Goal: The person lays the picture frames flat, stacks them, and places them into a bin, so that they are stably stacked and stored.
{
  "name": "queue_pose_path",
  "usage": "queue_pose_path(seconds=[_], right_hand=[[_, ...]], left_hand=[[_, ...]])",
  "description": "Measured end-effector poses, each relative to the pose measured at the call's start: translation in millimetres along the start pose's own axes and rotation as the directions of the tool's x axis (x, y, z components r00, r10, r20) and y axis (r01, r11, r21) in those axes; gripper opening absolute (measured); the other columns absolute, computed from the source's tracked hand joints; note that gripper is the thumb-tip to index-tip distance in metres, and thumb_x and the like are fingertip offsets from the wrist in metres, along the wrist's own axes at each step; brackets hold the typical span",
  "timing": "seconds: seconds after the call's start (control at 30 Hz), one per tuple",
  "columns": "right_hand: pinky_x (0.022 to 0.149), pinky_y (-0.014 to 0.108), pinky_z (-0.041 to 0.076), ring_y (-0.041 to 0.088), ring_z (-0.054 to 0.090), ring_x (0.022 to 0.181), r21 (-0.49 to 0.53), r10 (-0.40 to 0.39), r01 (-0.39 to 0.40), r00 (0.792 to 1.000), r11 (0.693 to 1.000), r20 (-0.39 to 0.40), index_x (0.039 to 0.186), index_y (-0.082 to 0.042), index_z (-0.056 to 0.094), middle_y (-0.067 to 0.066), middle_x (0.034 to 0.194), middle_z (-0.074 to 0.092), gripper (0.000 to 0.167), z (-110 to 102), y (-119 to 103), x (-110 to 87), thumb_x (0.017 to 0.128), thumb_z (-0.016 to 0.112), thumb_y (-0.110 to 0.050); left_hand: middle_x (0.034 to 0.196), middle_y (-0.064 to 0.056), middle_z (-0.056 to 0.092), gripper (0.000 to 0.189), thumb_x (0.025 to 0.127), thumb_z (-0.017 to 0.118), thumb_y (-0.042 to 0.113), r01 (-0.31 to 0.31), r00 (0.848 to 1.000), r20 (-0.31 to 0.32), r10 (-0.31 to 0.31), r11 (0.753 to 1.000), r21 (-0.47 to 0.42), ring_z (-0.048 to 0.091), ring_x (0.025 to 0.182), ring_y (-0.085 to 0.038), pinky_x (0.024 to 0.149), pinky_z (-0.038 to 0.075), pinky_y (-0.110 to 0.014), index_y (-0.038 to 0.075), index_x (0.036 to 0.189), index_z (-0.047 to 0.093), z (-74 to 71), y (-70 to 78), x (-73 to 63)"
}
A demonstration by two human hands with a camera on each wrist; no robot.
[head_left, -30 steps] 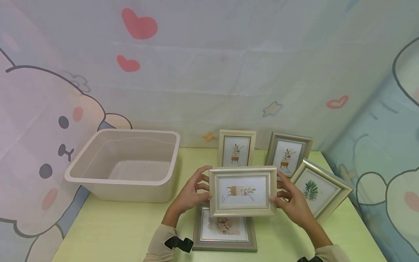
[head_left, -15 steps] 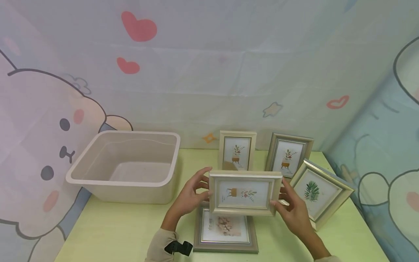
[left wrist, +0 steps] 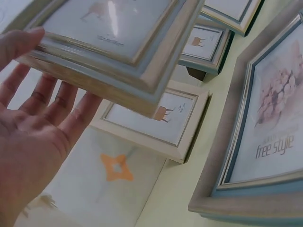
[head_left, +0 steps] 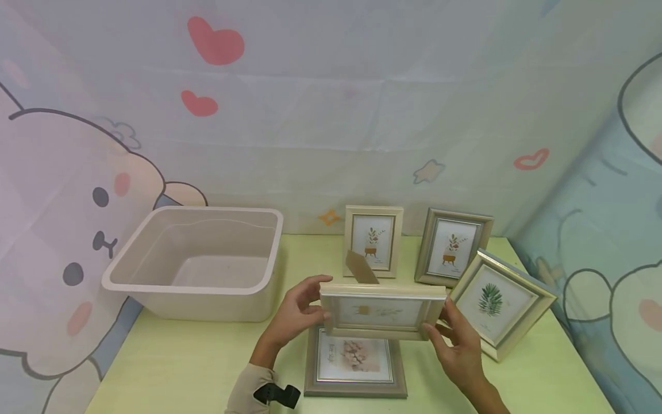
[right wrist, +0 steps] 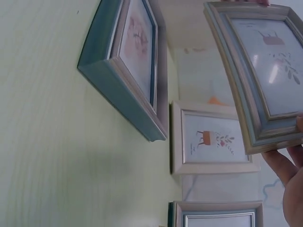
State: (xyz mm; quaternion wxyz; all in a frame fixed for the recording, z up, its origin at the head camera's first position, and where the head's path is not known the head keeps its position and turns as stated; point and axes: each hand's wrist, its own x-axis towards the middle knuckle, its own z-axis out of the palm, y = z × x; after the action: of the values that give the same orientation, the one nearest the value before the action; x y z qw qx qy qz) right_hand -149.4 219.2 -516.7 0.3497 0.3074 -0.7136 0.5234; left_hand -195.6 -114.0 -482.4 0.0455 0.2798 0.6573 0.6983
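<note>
Both hands hold a champagne picture frame (head_left: 383, 292) by its short ends, tipped back so its long edge faces the head camera. Its potted-plant print lies sideways, and a brown stand leg (head_left: 362, 267) sticks out behind. The left hand (head_left: 293, 313) grips the left end, thumb on the front and fingers under the back in the left wrist view. At the right end, the right hand (head_left: 459, 348) pinches the lower corner between thumb and fingers. Below the held frame, a grey-brown frame with a flower print (head_left: 357, 388) lies face up on the table.
A beige plastic tub (head_left: 191, 291) stands at the left of the pale green table (head_left: 170, 362). Behind the hands stand a cream frame (head_left: 399, 241) and a grey frame (head_left: 423, 253). A gold frame with a leaf print (head_left: 517, 322) leans at the right.
The held picture frame has tilted back, its top edge coming down toward the person, and its stand leg now shows behind it. The right hand has lowered slightly with it.
</note>
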Motion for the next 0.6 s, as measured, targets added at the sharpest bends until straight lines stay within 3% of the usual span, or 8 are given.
queue_pose_path(seconds=[0.1, 0.2, 0.27, 0.37, 0.43, 0.6], right_hand=[[0.082, 0.017, 0.056, 0.003, 0.062, 0.117, 0.004, -0.021, 0.021, 1.0, 1.0, -0.017, 0.148, 0.01, 0.032, -0.003, 0.135, 0.058, 0.071, 3.1, -0.9, -1.6, 0.092, 0.069, -0.011], [0.081, 0.018, 0.057, 0.004, 0.063, 0.115, 0.013, -0.025, 0.025, 1.0, 1.0, -0.019, 0.15, 0.007, 0.03, -0.003, 0.133, 0.059, 0.072, 6.2, -2.0, -3.7, 0.093, 0.068, -0.016], [0.081, 0.018, 0.056, 0.003, 0.062, 0.115, 0.014, -0.017, 0.017, 1.0, 1.0, -0.014, 0.15, 0.007, 0.029, -0.004, 0.132, 0.059, 0.073, 7.5, -3.5, -5.8, 0.093, 0.067, -0.017], [0.081, 0.018, 0.056, 0.003, 0.062, 0.115, 0.001, -0.014, 0.014, 1.0, 1.0, -0.013, 0.15, 0.007, 0.029, -0.005, 0.133, 0.058, 0.071, 9.0, -5.6, -9.0, 0.094, 0.066, -0.017], [0.082, 0.017, 0.056, 0.003, 0.061, 0.116, -0.012, -0.017, 0.017, 1.0, 1.0, -0.016, 0.15, 0.005, 0.031, -0.005, 0.134, 0.058, 0.07, 9.9, -6.6, -9.7, 0.094, 0.065, -0.018], [0.084, 0.016, 0.056, 0.004, 0.061, 0.117, -0.033, -0.068, 0.067, 0.997, 0.997, -0.03, 0.144, 0.012, 0.039, -0.004, 0.133, 0.057, 0.062, 12.3, -9.8, -3.1, 0.096, 0.065, -0.019]], left_hand=[[0.118, 0.005, 0.059, 0.061, 0.084, 0.075, 0.001, -0.018, 0.999, 0.038, 0.02, 0.998, -0.057, 0.059, 0.1, -0.005, 0.085, 0.056, -0.025, -0.003, 0.139, 0.049, -3.6, -1.8, -1.1], [0.133, 0.0, 0.055, 0.07, 0.085, 0.077, 0.006, -0.041, 0.995, 0.087, 0.05, 0.993, -0.109, 0.057, 0.116, -0.008, 0.098, 0.051, -0.033, -0.001, 0.146, 0.042, -9.2, -4.9, -2.5], [0.146, -0.003, 0.048, 0.082, 0.085, 0.079, 0.012, -0.053, 0.991, 0.118, 0.071, 0.988, -0.147, 0.047, 0.134, -0.01, 0.112, 0.038, -0.05, 0.001, 0.152, 0.033, -13.3, -6.7, -2.7], [0.164, -0.008, 0.027, 0.103, 0.084, 0.082, 0.027, -0.073, 0.978, 0.179, 0.107, 0.98, -0.184, 0.025, 0.151, -0.014, 0.116, 0.016, -0.071, 0.006, 0.159, 0.016, -18.7, -7.8, 0.3], [0.169, -0.01, 0.012, 0.115, 0.081, 0.083, 0.039, -0.079, 0.966, 0.228, 0.124, 0.977, -0.196, 0.013, 0.155, -0.019, 0.121, 0.011, -0.065, 0.008, 0.161, 0.007, -22.1, -6.5, 3.3], [0.169, -0.013, -0.007, 0.131, 0.074, 0.08, 0.058, -0.09, 0.923, 0.353, 0.154, 0.978, -0.19, -0.002, 0.157, -0.02, 0.123, 0.019, -0.028, 0.01, 0.161, -0.005, -28.5, 0.0, 11.1]])
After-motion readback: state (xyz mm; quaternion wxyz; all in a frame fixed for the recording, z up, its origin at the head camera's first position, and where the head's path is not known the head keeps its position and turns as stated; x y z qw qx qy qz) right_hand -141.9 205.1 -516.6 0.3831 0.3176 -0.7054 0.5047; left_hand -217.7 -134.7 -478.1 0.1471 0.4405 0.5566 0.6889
